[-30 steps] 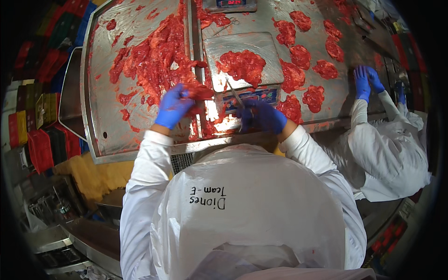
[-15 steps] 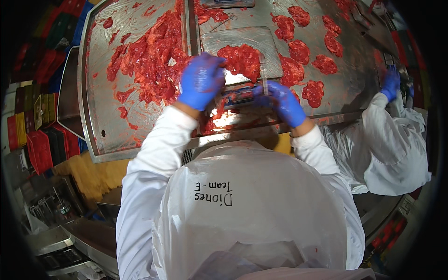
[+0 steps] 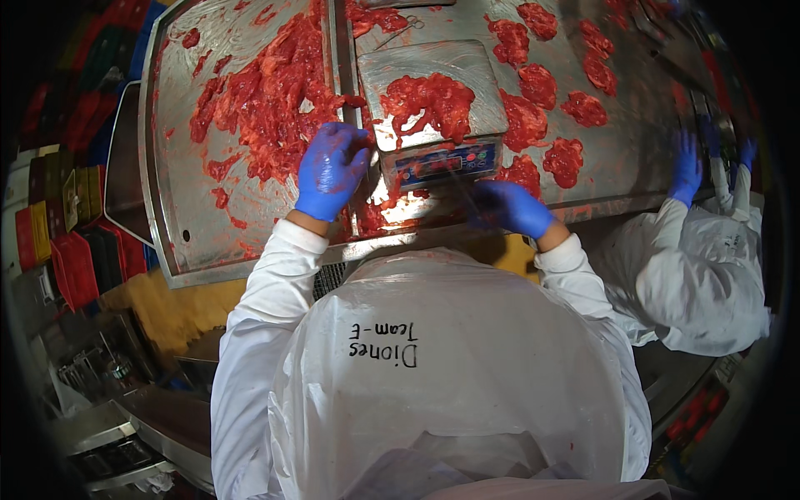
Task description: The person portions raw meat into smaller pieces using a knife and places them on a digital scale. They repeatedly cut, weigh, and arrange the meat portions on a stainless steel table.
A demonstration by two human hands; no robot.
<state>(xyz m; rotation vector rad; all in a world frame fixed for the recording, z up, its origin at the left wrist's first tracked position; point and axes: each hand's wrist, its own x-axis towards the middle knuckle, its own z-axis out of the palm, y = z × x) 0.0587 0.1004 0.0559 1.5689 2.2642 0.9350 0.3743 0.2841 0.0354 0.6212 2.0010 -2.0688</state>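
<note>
Red raw meat (image 3: pixel 429 100) already lies heaped on the scale platform (image 3: pixel 475 71), just beyond both hands, with finished portions (image 3: pixel 537 83) set out to the right and a loose pile (image 3: pixel 267 108) left unweighed. The left hand (image 3: pixel 329 171) spreads open-fingered beside the scale; the right hand (image 3: pixel 508 207) grips a knife (image 3: pixel 458 179).

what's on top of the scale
A heap of red minced meat lies on the scale platform; the metal beneath the heap is covered.

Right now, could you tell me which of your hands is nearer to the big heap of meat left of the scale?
Left hand touches the heap; right hand is below the scale.
</note>
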